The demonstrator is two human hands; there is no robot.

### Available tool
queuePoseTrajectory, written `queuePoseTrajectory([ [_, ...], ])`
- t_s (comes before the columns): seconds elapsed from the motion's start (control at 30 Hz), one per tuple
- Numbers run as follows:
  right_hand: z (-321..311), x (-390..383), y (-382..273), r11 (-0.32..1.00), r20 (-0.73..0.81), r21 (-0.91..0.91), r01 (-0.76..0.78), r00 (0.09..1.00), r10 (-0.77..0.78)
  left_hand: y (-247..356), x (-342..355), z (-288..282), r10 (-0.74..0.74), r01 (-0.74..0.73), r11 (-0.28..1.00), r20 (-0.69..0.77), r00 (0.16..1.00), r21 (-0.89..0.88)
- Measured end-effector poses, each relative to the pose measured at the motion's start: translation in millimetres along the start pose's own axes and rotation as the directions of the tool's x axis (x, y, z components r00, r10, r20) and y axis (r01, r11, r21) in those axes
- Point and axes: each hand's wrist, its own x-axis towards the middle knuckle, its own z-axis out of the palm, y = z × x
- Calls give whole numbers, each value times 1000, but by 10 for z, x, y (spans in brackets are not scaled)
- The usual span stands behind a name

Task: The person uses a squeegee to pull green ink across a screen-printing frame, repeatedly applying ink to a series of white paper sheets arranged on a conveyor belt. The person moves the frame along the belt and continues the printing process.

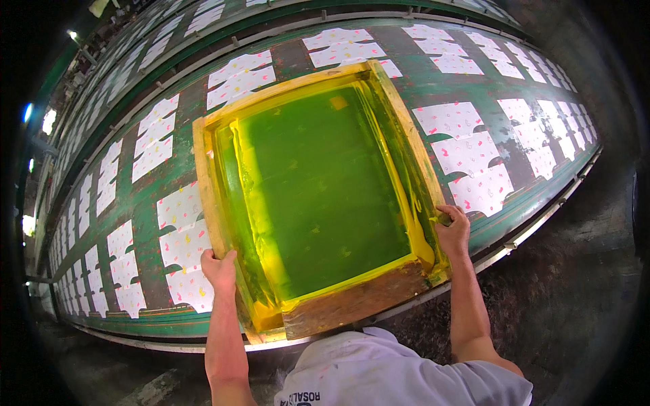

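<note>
A wooden screen printing frame [421, 152] lies tilted across the long table in front of me. Its green mesh [332, 196] is bordered by wet yellow ink [254, 203], thickest along both sides and in the near corners. My left hand [220, 271] is closed on the frame's left side, near the front, thumb pointing up. On the right side, my right hand [452, 231] grips the frame edge with curled fingers, partly hidden by the hand itself. A brown wooden board [355, 300] spans the frame's near end, close to my body.
White fabric pieces [467, 152] with small pink and yellow prints lie in rows along the green table [501, 227]. A metal rail [535, 227] follows its near edge. Another table [156, 51] with similar pieces stands beyond. Dark floor [548, 304] shows at the lower right.
</note>
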Motion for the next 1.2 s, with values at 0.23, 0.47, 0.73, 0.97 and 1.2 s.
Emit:
queuePoseTrajectory([
  [0.23,-148,117,194,1000,57,10,14,998,-15,-27,-39,174,-19,19,1000,26,999,2],
  [0.47,-202,-188,-10,819,68,-314,479,872,-484,24,-54,245,-52,48,994,36,998,99],
  [0.73,-162,-1366,-784,562,682,171,809,314,-660,110,-76,241,-13,4,930,22,1000,368],
  [0.97,80,-1480,-1091,477,647,52,877,334,-685,268,-199,213,48,-50,908,13,999,416],
  [1.2,275,-1502,-1497,595,768,-42,803,406,-494,319,-237,156,65,-73,926,34,997,371],
])
